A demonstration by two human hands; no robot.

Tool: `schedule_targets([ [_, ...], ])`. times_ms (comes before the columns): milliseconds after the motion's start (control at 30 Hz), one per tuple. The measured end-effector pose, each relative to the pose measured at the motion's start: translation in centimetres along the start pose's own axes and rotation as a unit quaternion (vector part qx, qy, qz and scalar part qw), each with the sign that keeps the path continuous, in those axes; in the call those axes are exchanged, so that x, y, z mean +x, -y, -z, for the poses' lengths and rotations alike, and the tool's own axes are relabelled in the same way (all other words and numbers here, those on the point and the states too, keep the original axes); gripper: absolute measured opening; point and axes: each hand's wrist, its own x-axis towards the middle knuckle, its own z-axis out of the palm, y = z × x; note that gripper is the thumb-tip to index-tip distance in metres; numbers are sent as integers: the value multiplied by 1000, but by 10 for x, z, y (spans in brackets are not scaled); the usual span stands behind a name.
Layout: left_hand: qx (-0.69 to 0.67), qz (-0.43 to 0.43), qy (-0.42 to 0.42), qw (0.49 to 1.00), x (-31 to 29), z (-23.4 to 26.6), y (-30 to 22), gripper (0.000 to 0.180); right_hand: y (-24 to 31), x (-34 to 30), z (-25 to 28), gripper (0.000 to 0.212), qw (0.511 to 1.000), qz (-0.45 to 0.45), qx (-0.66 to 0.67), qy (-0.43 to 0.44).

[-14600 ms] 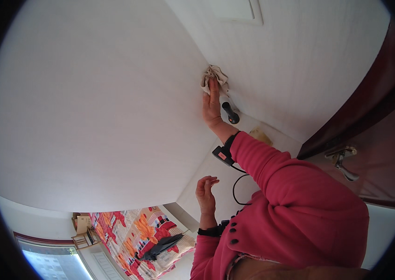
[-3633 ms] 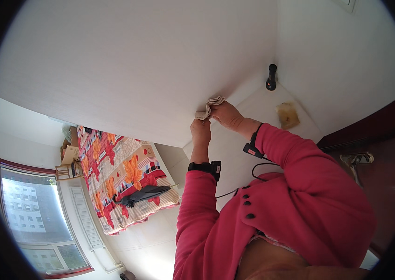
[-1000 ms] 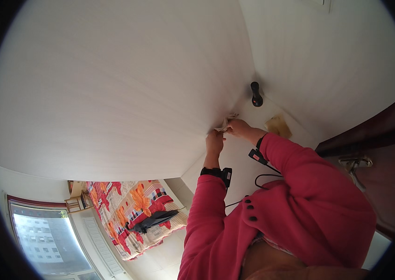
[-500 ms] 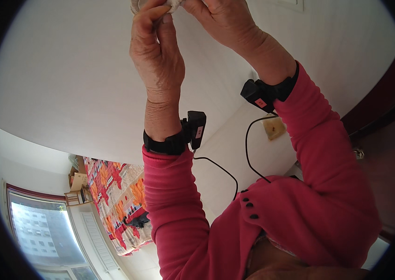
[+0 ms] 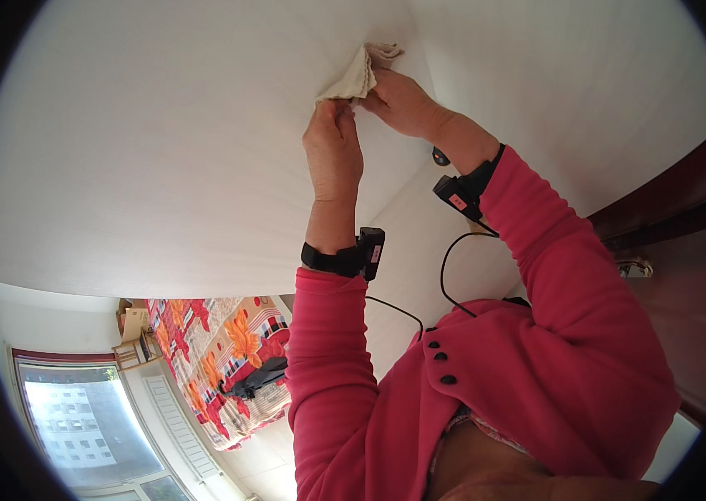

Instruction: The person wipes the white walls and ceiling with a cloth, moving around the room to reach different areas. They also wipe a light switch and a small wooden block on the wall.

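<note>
A pale beige cloth (image 5: 355, 79), bunched and folded with a darker stitched edge, is held up between my two raised hands in front of a large white surface (image 5: 161, 167). My left hand (image 5: 334, 146) pinches its lower end between thumb and fingers. Closed on the cloth's other side is my right hand (image 5: 405, 104), its fingertips partly hidden. Whether the cloth presses on the white surface I cannot tell. Each wrist carries a black strap with a small box, the left box (image 5: 371, 253) and the right box (image 5: 456, 195), with thin black cables running from them.
Low on the left lies a bed with red and orange floral bedding (image 5: 240, 338) and a dark item on it. Beyond are cardboard boxes (image 5: 132, 323), a white radiator (image 5: 179, 426) and a window (image 5: 86, 413). A dark red door (image 5: 691, 292) stands at right. A small black object (image 5: 441, 156) shows behind my right wrist.
Both hands have come down from the top edge of the picture, the left one also shifting right. The cloth, mostly cut off before, now shows whole and stays held. The view has shifted a little.
</note>
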Motion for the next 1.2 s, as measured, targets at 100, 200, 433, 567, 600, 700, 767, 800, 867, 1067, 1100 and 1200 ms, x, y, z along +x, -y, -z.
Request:
schedule_targets([
  [100,29,32,35,998,-41,-24,43,15,-34,-41,-35,25,999,-30,7,16],
  [200,57,112,93,988,-80,-47,86,14,-69,-87,-73,30,997,-70,5,18],
  [433,119,199,177,957,-131,-89,158,21,-148,-161,-146,32,970,-226,53,68],
  [567,168,198,237,936,-140,-98,183,23,-175,-179,-166,27,972,-205,41,105],
  [600,173,184,236,938,-142,-100,187,23,-178,-182,-168,25,975,-199,28,95],
  [700,163,176,239,941,-146,-106,197,24,-180,-185,-170,24,967,-226,-7,114],
  [767,161,164,250,941,-146,-108,202,24,-177,-184,-171,25,951,-272,-35,141],
  [800,167,151,258,939,-145,-107,203,24,-174,-184,-171,25,940,-301,-51,155],
  [867,135,182,253,940,-145,-101,201,24,-167,-185,-172,26,933,-312,-48,170],
  [1067,8,301,187,935,-151,-66,158,23,-132,-200,-159,34,923,-315,138,170],
  [1100,9,301,191,934,-151,-65,147,24,-124,-204,-153,36,913,-331,166,169],
  [1200,34,279,210,936,-147,-68,117,25,-103,-211,-131,38,913,-321,159,198],
])
